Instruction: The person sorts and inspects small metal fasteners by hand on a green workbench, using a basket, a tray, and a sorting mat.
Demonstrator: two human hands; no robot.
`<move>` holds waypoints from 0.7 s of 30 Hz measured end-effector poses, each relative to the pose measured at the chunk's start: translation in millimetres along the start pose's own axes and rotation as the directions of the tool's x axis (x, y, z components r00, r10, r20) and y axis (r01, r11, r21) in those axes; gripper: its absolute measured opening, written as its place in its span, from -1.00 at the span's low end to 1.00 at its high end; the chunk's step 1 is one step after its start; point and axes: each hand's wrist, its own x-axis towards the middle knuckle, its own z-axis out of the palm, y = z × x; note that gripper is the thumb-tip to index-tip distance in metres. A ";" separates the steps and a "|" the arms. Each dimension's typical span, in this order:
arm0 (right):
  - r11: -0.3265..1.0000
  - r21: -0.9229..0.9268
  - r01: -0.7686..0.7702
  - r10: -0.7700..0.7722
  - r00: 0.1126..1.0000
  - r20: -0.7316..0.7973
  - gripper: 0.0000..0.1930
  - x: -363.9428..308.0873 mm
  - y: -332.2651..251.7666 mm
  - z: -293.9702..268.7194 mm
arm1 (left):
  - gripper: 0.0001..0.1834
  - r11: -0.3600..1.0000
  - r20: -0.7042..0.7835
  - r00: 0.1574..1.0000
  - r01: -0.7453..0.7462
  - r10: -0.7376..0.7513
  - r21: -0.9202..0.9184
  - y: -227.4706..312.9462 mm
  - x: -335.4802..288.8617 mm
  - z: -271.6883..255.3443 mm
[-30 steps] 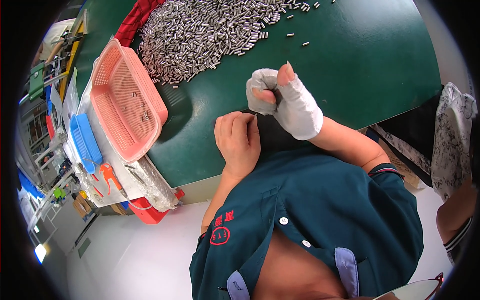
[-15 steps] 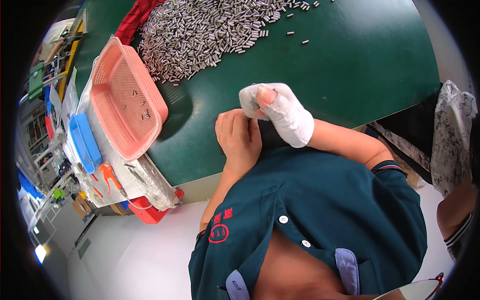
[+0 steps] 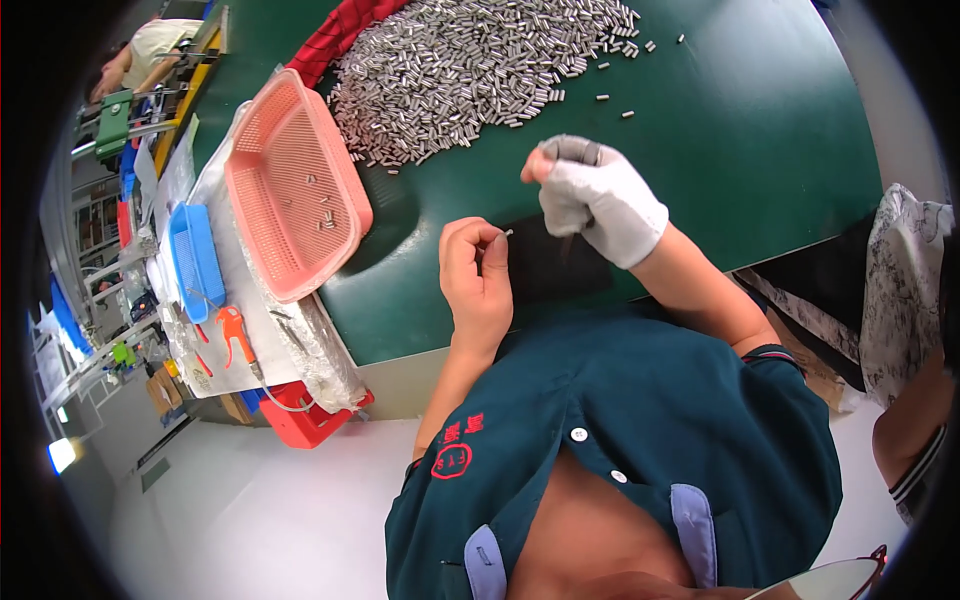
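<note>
My bare left hand [image 3: 476, 280] is closed over the near part of the green table. Between its thumb and fingers a tiny bright metal piece [image 3: 510, 232] sticks out. My right hand [image 3: 605, 205], in a white glove with bare fingertips showing, is held to the right of the left hand and apart from it. Its fingers are curled together, and whatever they may hold is hidden. A large heap of small metal cylinders [image 3: 470, 75] lies on the table beyond both hands. Below the right hand is a black mat [image 3: 555, 265].
Left of the heap, a pink perforated basket [image 3: 355, 235] holds a few cylinders. Beside it lie a blue tray [image 3: 197, 260], an orange air gun [image 3: 233, 330] and a red cloth [image 3: 340, 38]. A red container [image 3: 300, 425] sits below the table edge. Another person's arm [image 3: 905, 430] shows at right.
My right hand has moved away from my left and turned over, with its thumb no longer on top. The metal piece in my left hand now shows. The whole view has shifted slightly.
</note>
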 end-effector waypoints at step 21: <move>0.816 -0.568 0.109 -0.080 0.994 0.076 -0.86 -13.7 20.4 21.8 | -0.94 0.959 -0.059 0.997 -0.062 0.048 -0.275 6.6 11.1 -12.0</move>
